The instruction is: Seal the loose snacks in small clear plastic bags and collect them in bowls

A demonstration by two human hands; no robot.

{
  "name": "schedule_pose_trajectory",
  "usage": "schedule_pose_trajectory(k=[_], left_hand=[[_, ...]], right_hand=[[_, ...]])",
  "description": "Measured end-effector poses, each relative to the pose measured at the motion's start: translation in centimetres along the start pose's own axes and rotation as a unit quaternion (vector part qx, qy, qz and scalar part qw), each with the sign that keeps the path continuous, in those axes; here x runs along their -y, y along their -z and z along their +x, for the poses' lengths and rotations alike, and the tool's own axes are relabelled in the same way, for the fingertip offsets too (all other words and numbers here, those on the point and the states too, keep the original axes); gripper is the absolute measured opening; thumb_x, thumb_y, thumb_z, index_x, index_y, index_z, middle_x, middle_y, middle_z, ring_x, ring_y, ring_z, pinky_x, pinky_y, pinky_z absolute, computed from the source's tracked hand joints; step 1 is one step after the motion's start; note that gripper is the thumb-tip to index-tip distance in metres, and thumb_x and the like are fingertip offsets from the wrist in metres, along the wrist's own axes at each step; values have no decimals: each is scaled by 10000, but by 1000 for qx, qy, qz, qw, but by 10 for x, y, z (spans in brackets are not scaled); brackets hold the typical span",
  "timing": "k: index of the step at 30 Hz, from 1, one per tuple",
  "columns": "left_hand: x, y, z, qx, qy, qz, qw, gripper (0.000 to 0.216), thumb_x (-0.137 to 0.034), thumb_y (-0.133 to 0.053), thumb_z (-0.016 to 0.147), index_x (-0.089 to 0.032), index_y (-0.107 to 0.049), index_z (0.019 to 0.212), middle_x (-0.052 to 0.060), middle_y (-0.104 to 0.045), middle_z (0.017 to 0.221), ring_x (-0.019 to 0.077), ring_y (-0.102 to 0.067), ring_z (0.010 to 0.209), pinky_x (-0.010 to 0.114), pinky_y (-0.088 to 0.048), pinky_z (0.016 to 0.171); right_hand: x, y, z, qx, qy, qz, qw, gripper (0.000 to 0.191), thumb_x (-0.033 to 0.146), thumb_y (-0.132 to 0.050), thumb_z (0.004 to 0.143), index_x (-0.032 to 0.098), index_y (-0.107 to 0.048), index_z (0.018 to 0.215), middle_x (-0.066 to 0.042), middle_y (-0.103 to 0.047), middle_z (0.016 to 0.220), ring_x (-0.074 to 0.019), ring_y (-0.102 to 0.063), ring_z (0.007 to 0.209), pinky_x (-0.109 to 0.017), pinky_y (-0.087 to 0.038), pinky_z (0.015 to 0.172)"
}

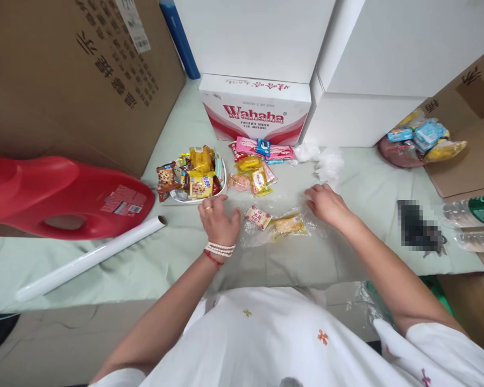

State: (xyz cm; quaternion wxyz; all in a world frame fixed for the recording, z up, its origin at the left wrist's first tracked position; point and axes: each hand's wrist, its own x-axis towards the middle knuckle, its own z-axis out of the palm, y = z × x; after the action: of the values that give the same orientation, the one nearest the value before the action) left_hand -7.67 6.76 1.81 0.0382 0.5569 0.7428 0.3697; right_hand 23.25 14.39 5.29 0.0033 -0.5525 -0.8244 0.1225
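Both hands lie flat and loose, each grip holding nothing: the left hand [219, 217] and right hand [326, 204] press the edges of a clear plastic bag [280, 228] with two snack packets inside, on the pale green surface [153, 263]. Beyond sit a white bowl of snacks [222, 185], a Wahaha box [255, 110], cardboard cartons [64, 70] and a red jug [56, 196].

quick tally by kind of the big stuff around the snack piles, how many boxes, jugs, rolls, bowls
Brown cardboard boxes: 2, far left and far right
Wahaha box: 1
Plain white boxes: 2
Red jug: 1
White roll: 1
Bowl of snacks: 1
Total: 8
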Motion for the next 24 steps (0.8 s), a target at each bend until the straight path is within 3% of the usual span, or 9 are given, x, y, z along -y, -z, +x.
schedule_pose_trajectory(k=[2,4,6,9,12,14,18,21,24], left_hand=[[-7,16,-1,-100,-44,4,994,225,-252,-639,828,-176,-643,1040,150,-626,1074,340,-554,1110,524,-431,1011],[-19,35,-9,-151,-148,-17,977,159,-195,-600,876,-195,-641,1029,115,-641,1013,289,-591,1035,471,-458,961],[-34,46,-21,-77,-322,-59,942,204,-152,-577,892,-221,-648,1070,82,-679,991,237,-625,962,405,-478,905],[-52,34,-39,158,-476,-45,864,318,-182,-545,934,-229,-656,1228,93,-729,1190,212,-658,982,359,-497,861],[-57,2,-49,330,-427,67,840,390,-159,-483,975,-227,-649,1321,78,-678,1385,206,-688,984,345,-519,804],[-56,-15,-51,386,-382,106,833,417,-155,-451,998,-237,-632,1365,61,-640,1449,201,-706,966,340,-533,773],[-52,-24,-53,406,-342,104,841,428,-181,-458,1012,-260,-610,1404,63,-611,1485,194,-726,920,333,-548,735],[-51,-24,-53,407,-326,88,849,434,-182,-466,1007,-267,-617,1404,81,-631,1460,199,-735,891,331,-553,730],[-44,-22,-54,412,-306,33,858,455,-155,-469,979,-265,-632,1390,84,-653,1433,220,-742,950,352,-567,796]], right_hand=[[14,-2,22,7,22,-15,1000,306,254,-583,960,214,-689,1244,-161,-670,1232,-334,-545,1172,-400,-492,888],[26,-8,39,55,29,-16,998,386,304,-632,949,208,-646,1323,-162,-649,1286,-331,-531,1205,-395,-476,932],[34,-15,52,100,18,-17,995,490,344,-719,888,179,-632,1341,-182,-647,1288,-336,-544,1192,-386,-464,937],[36,-20,64,120,9,-6,993,397,247,-703,875,157,-681,1260,-157,-714,1106,-295,-610,1073,-335,-451,886],[33,-14,58,127,21,15,992,266,159,-568,938,191,-742,1137,-93,-722,966,-232,-631,961,-287,-437,846],[32,-6,41,83,61,37,994,264,172,-529,964,193,-752,1105,-97,-695,1034,-226,-607,990,-289,-435,878],[36,-4,-15,-17,183,77,980,264,190,-474,994,187,-725,1078,-108,-639,1139,-214,-565,977,-289,-433,837],[39,-18,-49,38,214,56,975,284,168,-423,1019,207,-698,1082,-68,-646,984,-187,-539,821,-268,-377,689],[39,-37,-62,58,219,46,973,293,135,-415,1019,203,-693,1081,-69,-642,963,-198,-538,847,-285,-375,713]])
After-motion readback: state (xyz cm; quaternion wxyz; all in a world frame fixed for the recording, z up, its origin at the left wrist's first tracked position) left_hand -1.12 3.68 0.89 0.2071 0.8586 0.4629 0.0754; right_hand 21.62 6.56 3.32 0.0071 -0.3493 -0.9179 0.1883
